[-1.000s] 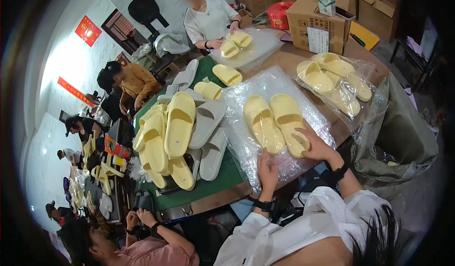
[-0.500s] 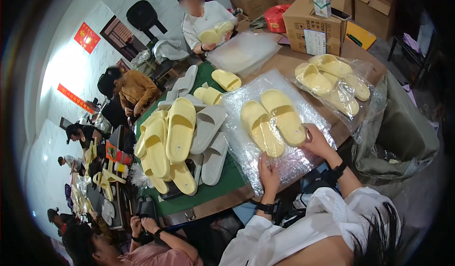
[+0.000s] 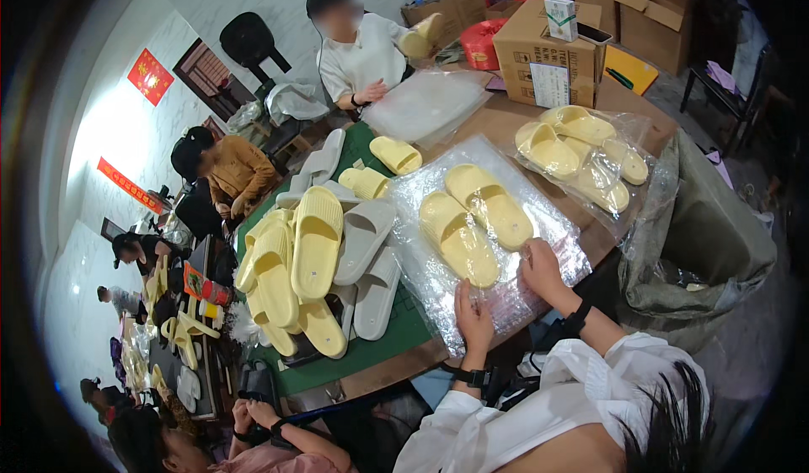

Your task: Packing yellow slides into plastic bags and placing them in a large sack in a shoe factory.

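Note:
A pair of pale yellow slippers point(image 3: 477, 227) lies side by side, toes away from me, inside a clear plastic bag point(image 3: 438, 212) on a stack of shiny clear bags point(image 3: 548, 303). My left hand point(image 3: 474, 320) is at the heel of the left slipper, its fingers closed on the bag's near edge. At the heel of the right slipper, my right hand point(image 3: 543, 269) also pinches the bag. The film between my fingertips is hard to make out.
A pile of yellow and grey slippers point(image 3: 318, 245) covers the green mat point(image 3: 396, 338) on the left. Bagged slippers point(image 3: 581, 153) lie at right, beside an open sack point(image 3: 704, 220). Beyond stands a carton point(image 3: 548, 64). A co-worker point(image 3: 358, 52) sits opposite; others work along the left.
The slippers and my hands keep nearly the same place on the bags. The co-worker opposite has swung yellow slippers to the right, leaving the other hand by the clear bags.

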Motion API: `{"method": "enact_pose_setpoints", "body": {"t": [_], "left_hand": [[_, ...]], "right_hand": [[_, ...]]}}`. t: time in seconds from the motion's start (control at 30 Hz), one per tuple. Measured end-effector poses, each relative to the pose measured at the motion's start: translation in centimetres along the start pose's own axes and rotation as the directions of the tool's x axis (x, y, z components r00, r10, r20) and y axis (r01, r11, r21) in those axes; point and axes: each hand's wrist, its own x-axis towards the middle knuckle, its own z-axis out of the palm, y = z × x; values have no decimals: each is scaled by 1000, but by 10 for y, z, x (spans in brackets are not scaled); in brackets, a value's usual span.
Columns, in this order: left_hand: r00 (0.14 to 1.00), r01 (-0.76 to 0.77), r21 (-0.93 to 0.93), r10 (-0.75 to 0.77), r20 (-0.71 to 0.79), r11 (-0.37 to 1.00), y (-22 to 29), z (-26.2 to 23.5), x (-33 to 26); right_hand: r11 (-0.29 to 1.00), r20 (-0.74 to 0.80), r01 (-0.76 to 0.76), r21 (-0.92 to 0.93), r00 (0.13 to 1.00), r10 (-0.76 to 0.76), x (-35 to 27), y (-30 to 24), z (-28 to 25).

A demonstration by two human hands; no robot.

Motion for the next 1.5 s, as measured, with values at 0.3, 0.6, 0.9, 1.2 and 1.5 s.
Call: {"method": "enact_pose_setpoints", "body": {"t": [0.3,0.6,0.9,1.2,1.5], "left_hand": [[999,30,44,-31,27,999,8,-1,0],[1000,-5,38,4,16,999,5,1,0],[999,21,-59,-18,41,998,-5,2,-4],[997,62,-92,-57,59,994,10,1,0],[999,-44,5,44,1,999,13,-1,-3]], "right_hand": [[932,115,229,-281,972,-204,-5,-5,2],[944,322,321,73,889,-327,-35,-31,17],[920,306,366,-136,899,-313,-45,-40,22],[952,376,260,-165,908,-183,-34,-30,42],[945,517,257,-204,848,-119,-33,-47,29]]}}
